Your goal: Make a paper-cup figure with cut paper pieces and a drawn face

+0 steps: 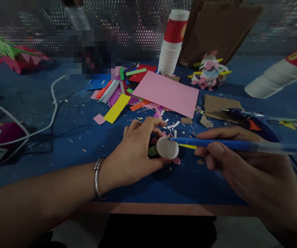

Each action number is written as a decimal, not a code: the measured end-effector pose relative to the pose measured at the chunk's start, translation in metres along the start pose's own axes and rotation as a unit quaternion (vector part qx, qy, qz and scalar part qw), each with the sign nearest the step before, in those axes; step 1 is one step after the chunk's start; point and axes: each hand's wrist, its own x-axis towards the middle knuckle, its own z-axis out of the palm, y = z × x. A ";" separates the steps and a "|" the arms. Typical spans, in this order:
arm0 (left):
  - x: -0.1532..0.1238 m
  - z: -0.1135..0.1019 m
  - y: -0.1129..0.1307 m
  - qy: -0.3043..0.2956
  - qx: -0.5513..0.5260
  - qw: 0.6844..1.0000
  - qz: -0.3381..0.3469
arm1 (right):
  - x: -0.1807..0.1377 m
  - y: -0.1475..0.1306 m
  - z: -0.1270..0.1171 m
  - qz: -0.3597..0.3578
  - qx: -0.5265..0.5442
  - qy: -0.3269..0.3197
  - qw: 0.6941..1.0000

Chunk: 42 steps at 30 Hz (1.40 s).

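My left hand (135,148) curls around a small paper craft with a round white disc (167,148) on its face. Bits of green, pink and yellow paper stick out around that disc. Between the fingers and thumb of my right hand (244,162) lies a blue pen (215,142), held level, its tip at the disc's upper edge. Whether the tip touches the disc I cannot tell. White and pink paper scraps (174,125) lie just beyond the craft on the blue table (190,187).
Pink paper (169,93), a yellow strip (117,108) and markers (109,90) lie behind. Paper cup stacks (170,51) stand back and right. A decorated craft (210,72), cardboard (222,105) and a blue glue gun (260,122) are at right. A white cable (54,103) crosses the left.
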 end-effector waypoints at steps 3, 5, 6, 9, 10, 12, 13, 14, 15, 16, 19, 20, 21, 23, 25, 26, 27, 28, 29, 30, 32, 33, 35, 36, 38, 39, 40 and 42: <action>0.000 0.000 0.000 0.000 0.006 1.000 0.000 | -0.002 0.002 0.000 -0.056 -0.123 0.011 0.991; 0.000 0.000 -0.001 0.000 0.009 1.000 0.004 | -0.002 0.003 0.000 -0.101 -0.201 0.002 0.974; 0.000 0.000 -0.001 0.001 0.008 1.000 0.007 | -0.001 0.002 0.001 -0.122 -0.229 -0.009 0.966; -0.001 0.000 -0.003 0.000 0.004 1.000 0.011 | 0.002 0.000 0.005 -0.180 -0.262 -0.046 0.947; -0.001 0.000 -0.003 -0.002 0.003 1.000 0.012 | 0.003 -0.001 0.007 -0.198 -0.265 -0.056 0.942; -0.001 0.000 -0.004 -0.007 0.000 1.000 0.015 | 0.004 -0.002 0.010 -0.223 -0.270 -0.066 0.934; -0.001 0.000 -0.005 -0.009 -0.002 1.000 0.015 | 0.005 -0.002 0.011 -0.228 -0.271 -0.068 0.933; -0.001 0.000 -0.005 -0.011 -0.004 1.000 0.015 | 0.005 -0.002 0.012 -0.229 -0.272 -0.069 0.932; -0.002 -0.001 -0.005 -0.012 -0.006 1.000 0.015 | 0.005 -0.001 0.012 -0.230 -0.271 -0.070 0.932; -0.002 -0.001 -0.005 -0.012 -0.007 1.000 0.016 | 0.005 0.001 0.012 -0.228 -0.271 -0.073 0.932; -0.002 -0.002 -0.006 -0.013 -0.011 1.000 0.021 | 0.005 0.006 0.010 -0.221 -0.273 -0.089 0.932; -0.002 -0.002 -0.006 -0.013 -0.010 1.000 0.020 | 0.005 0.007 0.009 -0.220 -0.276 -0.093 0.931; -0.002 -0.002 -0.006 -0.011 -0.010 1.000 0.021 | 0.005 0.008 0.008 -0.220 -0.280 -0.097 0.930; -0.002 -0.001 -0.007 -0.009 -0.008 1.000 0.023 | 0.005 0.008 0.007 -0.225 -0.290 -0.101 0.924; -0.002 -0.001 -0.007 -0.007 -0.007 1.000 0.026 | 0.005 0.006 0.006 -0.236 -0.304 -0.102 0.917; -0.002 -0.001 -0.007 -0.007 -0.007 1.000 0.027 | 0.004 0.004 0.006 -0.242 -0.314 -0.100 0.913; -0.002 -0.002 -0.007 -0.009 -0.007 1.000 0.028 | 0.004 0.002 0.006 -0.249 -0.324 -0.096 0.908; -0.002 -0.002 -0.007 -0.011 -0.007 1.000 0.028 | 0.004 -0.001 0.006 -0.258 -0.334 -0.092 0.902; -0.002 -0.002 -0.007 -0.011 -0.008 0.999 0.030 | 0.004 -0.004 0.006 -0.269 -0.344 -0.088 0.895; -0.002 -0.003 -0.007 -0.011 -0.009 0.999 0.032 | 0.005 -0.007 0.005 -0.281 -0.351 -0.087 0.889; -0.003 -0.004 -0.007 -0.013 -0.011 0.999 0.040 | 0.007 -0.013 0.005 -0.305 -0.365 -0.090 0.875; -0.003 -0.005 -0.007 -0.013 -0.011 0.999 0.046 | 0.009 -0.016 0.005 -0.316 -0.371 -0.089 0.869; -0.004 -0.005 -0.008 -0.013 -0.013 0.998 0.059 | 0.013 -0.021 0.005 -0.331 -0.379 -0.088 0.860; -0.005 -0.005 -0.009 -0.014 -0.013 0.998 0.063 | 0.015 -0.024 0.006 -0.333 -0.380 -0.091 0.858; -0.006 -0.004 -0.010 -0.008 -0.011 0.998 0.065 | 0.019 -0.028 0.007 -0.322 -0.371 -0.108 0.865; -0.006 -0.003 -0.010 -0.003 -0.008 0.998 0.064 | 0.021 -0.030 0.007 -0.308 -0.365 -0.125 0.869; -0.006 -0.002 -0.011 0.002 -0.003 0.998 0.063 | 0.023 -0.032 0.008 -0.292 -0.362 -0.140 0.874; -0.007 0.000 -0.011 0.010 0.006 0.998 0.064 | 0.027 -0.036 0.009 -0.266 -0.363 -0.165 0.878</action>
